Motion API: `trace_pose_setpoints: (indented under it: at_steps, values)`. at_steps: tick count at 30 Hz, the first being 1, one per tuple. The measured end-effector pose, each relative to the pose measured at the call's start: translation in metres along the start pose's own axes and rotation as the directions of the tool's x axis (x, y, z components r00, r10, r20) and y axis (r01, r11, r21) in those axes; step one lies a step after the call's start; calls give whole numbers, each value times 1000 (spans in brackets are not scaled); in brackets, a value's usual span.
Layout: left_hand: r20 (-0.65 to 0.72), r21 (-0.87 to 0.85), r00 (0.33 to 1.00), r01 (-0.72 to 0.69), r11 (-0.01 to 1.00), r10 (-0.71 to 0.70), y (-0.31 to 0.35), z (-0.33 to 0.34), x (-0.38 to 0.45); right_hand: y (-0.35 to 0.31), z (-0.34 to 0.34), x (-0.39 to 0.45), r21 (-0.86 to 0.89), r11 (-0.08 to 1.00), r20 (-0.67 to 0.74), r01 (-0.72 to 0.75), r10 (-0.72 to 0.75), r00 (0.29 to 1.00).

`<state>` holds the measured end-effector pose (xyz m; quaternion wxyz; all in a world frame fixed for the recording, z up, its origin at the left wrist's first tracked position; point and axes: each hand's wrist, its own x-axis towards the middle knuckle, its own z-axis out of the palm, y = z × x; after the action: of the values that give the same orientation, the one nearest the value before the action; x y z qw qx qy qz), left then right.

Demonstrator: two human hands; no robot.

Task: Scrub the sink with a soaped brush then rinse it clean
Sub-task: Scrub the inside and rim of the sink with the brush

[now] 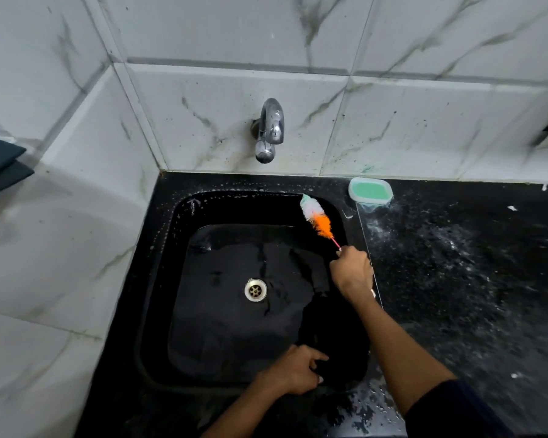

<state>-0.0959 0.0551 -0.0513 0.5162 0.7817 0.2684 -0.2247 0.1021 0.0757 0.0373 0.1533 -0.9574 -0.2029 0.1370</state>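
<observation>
Pink wire handle pinched in the right hand's fingers (345,251), and the brush (317,218) runs up and away from them toward the far-right corner of the black sink (159,279); long axis diagonal, orange tuft nearer the fingers, white-green tip against the upper wall just under the rim. Left hand (293,369) is well apart at the near rim, fingers curled over the edge, seemingly bracing. Green soap dish (370,191) sits on the bench just beyond the brush tip; tap (270,131) farther off, no water running.

Dim, soft light; glare on the tap (269,129); edges bowed, perhaps slightly blurred.
</observation>
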Motion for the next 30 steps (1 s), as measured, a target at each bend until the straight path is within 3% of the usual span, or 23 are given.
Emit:
trace_pose_setpoints:
  at_steps: [4, 8, 12, 16, 25, 30]
  values:
    - [-4, 7, 1000, -1, 1000, 1, -3, 1, 4, 13, -29, 21, -102, 994, -44, -38, 34, 998]
    - [-9, 8, 1000, 2, 1000, -1, -5, 1, 7, 12, -39, 21, -198, 976, -27, 96, -103, 994]
    - [-28, 2, 1000, 5, 1000, -5, -6, 1, 8, 20, -57, 30, -194, 979, -56, 62, -75, 996]
    - [-38, 9, 999, 3, 1000, -3, -5, 3, 9, 26, -58, 28, -275, 942, 55, 191, -183, 982]
    - [-91, -11, 996, 23, 1000, -23, -7, 7, 6, 26, -62, 31, -279, 945, -14, 170, -181, 983]
    - [-116, 10, 993, 40, 999, -39, -3, 6, 1, 18, -78, 47, -443, 869, -69, 220, -277, 958]
